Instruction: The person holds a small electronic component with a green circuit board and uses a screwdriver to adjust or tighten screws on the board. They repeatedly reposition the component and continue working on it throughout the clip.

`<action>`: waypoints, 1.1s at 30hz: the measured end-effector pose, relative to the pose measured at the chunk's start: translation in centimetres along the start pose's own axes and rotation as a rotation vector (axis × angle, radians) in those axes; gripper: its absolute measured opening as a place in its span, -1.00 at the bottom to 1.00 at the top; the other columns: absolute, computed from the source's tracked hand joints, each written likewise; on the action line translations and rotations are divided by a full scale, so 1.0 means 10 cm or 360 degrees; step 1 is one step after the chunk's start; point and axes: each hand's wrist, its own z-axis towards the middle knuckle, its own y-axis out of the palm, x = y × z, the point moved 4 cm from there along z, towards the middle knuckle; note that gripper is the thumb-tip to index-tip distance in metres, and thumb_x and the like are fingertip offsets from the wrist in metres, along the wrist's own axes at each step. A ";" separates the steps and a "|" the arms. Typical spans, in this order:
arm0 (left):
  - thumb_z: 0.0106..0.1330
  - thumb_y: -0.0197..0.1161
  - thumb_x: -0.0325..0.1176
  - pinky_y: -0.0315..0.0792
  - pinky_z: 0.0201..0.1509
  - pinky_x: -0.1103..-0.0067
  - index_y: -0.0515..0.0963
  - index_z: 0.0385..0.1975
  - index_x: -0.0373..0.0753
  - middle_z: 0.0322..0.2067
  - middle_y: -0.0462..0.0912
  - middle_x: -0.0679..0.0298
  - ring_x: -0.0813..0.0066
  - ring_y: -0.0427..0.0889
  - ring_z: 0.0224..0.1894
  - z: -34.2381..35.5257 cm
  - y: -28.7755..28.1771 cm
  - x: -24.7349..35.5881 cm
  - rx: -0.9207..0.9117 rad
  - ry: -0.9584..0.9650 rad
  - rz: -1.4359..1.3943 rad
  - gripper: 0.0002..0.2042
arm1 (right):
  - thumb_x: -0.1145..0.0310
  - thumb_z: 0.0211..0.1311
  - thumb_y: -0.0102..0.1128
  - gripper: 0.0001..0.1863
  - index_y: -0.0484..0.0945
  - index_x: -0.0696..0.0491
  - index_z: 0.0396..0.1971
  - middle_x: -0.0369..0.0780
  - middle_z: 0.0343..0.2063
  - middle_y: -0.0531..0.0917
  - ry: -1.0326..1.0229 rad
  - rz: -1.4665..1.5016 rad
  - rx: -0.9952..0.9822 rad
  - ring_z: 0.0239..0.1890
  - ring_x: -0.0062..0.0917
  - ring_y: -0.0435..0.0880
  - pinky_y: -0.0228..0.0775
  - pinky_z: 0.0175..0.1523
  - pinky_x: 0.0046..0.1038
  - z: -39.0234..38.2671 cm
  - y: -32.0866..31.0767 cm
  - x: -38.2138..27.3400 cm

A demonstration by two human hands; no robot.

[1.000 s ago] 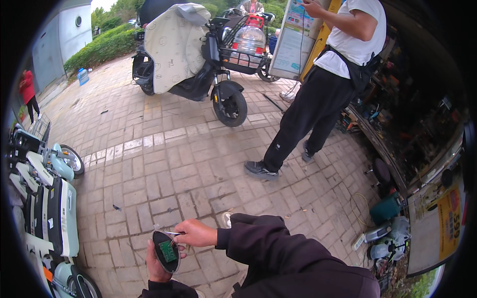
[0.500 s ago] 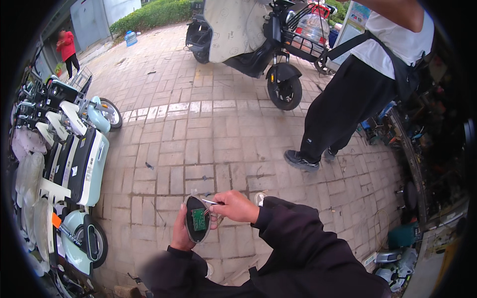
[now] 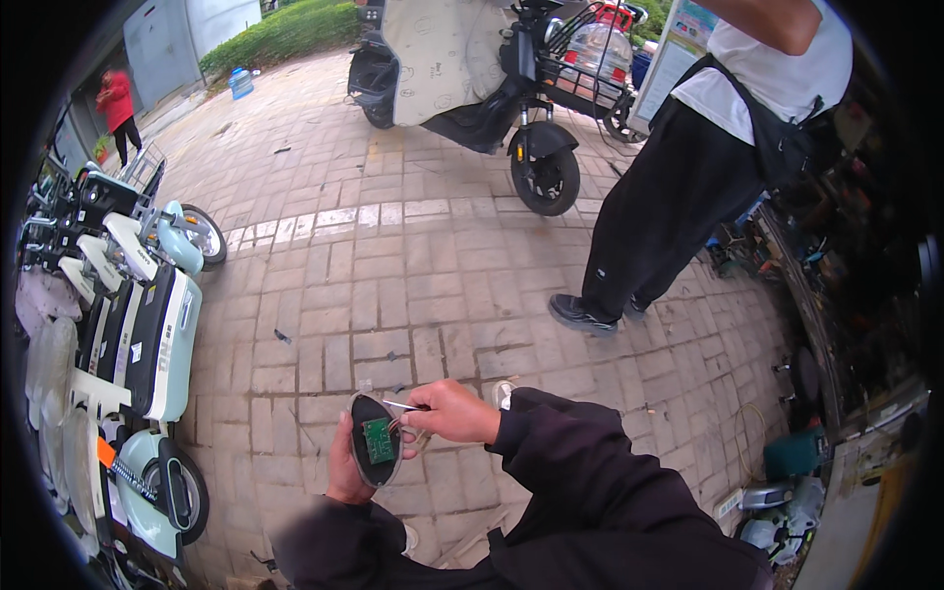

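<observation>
In front of me my left hand (image 3: 344,472) grips an oval, dark-lined shell (image 3: 367,407) with a pale rim, its hollow side facing up. A green circuit board (image 3: 378,442) sits inside it, and thin wires (image 3: 395,429) run from the board's right side toward my right fingers. My right hand (image 3: 455,411) is closed on a thin tool with a silvery shaft (image 3: 397,404); its tip lies over the shell's upper end. The tool's handle is hidden in my fist, so its exact kind does not show.
Parked pale-blue and white scooters (image 3: 162,344) line the left. A covered scooter (image 3: 457,74) stands ahead. At right a person in black trousers (image 3: 664,197) stands close; another in red (image 3: 116,103) is far left. A teal box (image 3: 795,452) and shelving edge the right side.
The view has shifted slightly, so the surroundings sit further left. The tool's tip reaches a little further over the shell. Both hands keep their holds.
</observation>
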 end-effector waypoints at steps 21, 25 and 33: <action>0.56 -0.20 0.33 0.74 -0.19 0.23 0.47 0.25 -0.30 -0.03 0.70 -0.02 0.07 0.76 -0.17 0.00 0.01 -0.02 0.0075 0.0053 -0.0053 -0.26 | 0.32 0.29 0.33 -0.77 0.71 0.23 -0.31 -0.14 -0.60 0.64 0.0034 0.0186 -0.0034 -0.52 -0.52 0.59 0.41 -0.38 -0.35 0.00 0.01 0.04; 0.56 -0.20 0.33 0.74 -0.19 0.24 0.47 0.24 -0.30 -0.03 0.70 -0.01 0.08 0.76 -0.17 0.00 0.01 -0.02 0.0114 0.0052 -0.0027 -0.26 | 0.33 0.28 0.33 -0.77 0.71 0.23 -0.30 -0.14 -0.60 0.64 0.0047 0.0226 -0.0043 -0.52 -0.52 0.60 0.42 -0.38 -0.35 0.01 0.02 0.07; 0.56 -0.20 0.33 0.73 -0.21 0.25 0.48 0.23 -0.31 -0.04 0.70 0.00 0.11 0.75 -0.17 0.01 0.01 -0.02 0.0071 0.0058 -0.0016 -0.26 | 0.32 0.25 0.34 -0.77 0.71 0.22 -0.33 -0.07 -0.60 0.64 0.0015 0.0177 -0.0010 -0.54 -0.45 0.61 0.42 -0.38 -0.32 0.00 0.02 0.04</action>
